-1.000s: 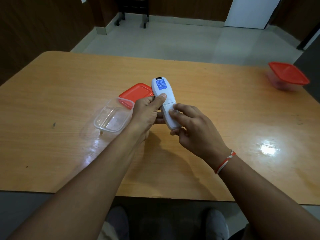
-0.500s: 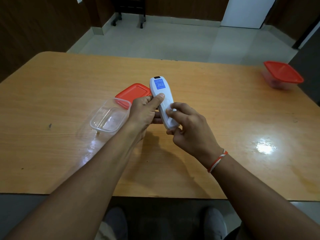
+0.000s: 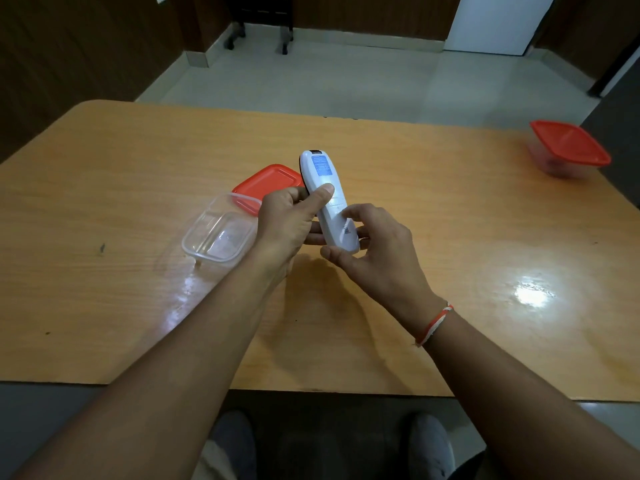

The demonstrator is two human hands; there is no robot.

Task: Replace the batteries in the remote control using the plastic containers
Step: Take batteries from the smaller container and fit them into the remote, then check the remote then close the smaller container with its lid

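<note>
Remote control (image 3: 328,199) was gripped by left hand (image 3: 287,223) and right hand (image 3: 375,252) above open table (image 3: 450,216), beside clear container (image 3: 218,237).

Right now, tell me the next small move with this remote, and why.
Probably slide the back cover off with the right hand. The remote is held above the table, back side up, the left hand in a firm grip; the cover looks closed, and the open clear container appears empty.
</note>
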